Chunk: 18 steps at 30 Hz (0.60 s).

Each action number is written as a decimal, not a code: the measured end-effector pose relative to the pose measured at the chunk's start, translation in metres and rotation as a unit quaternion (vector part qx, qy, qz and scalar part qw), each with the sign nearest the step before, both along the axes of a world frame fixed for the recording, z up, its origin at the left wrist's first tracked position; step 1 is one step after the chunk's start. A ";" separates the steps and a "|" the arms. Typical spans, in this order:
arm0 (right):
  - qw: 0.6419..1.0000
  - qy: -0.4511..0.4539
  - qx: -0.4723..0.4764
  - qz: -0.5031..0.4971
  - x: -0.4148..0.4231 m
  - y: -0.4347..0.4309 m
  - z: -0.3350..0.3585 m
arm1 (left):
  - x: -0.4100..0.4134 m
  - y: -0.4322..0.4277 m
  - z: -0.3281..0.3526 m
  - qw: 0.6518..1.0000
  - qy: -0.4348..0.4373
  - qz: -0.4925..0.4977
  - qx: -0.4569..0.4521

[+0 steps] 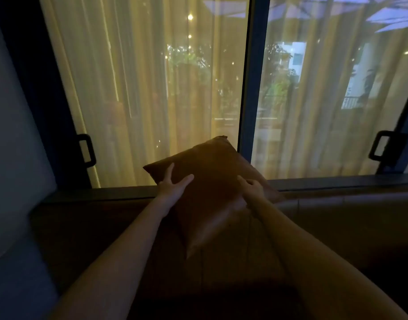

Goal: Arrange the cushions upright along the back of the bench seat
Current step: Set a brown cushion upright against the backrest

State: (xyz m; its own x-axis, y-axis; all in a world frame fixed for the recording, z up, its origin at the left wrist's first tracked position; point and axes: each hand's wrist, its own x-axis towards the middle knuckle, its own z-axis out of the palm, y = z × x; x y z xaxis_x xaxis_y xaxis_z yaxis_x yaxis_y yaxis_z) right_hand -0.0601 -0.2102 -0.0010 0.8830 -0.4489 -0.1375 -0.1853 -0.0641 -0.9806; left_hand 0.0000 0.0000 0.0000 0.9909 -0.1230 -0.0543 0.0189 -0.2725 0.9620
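Head view: one brown cushion [210, 181] stands tilted on a corner against the window [152, 88] at the bench [337, 215] back. The left hand [174, 184] lies open and flat on its face; the right hand [252, 188] pinches its edge, probably steadying it upright. Two hands, two window handles [87, 150].

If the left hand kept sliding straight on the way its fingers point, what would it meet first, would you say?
The left hand lies flat on the brown cushion, fingers aimed up and away. It would likely run along the cushion face, then past its top edge reach the window glass, though depth is unclear.
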 end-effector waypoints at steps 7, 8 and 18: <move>0.992 0.090 0.046 -0.075 0.032 -0.005 -0.043 | 0.020 -0.014 -0.039 0.997 0.079 0.018 -0.009; 0.990 0.099 0.036 -0.097 0.033 -0.005 -0.043 | 0.027 -0.016 -0.046 0.996 0.086 0.023 -0.004; 0.948 0.126 0.223 -0.191 0.059 -0.018 -0.072 | 0.056 -0.026 -0.075 0.979 0.160 0.105 -0.068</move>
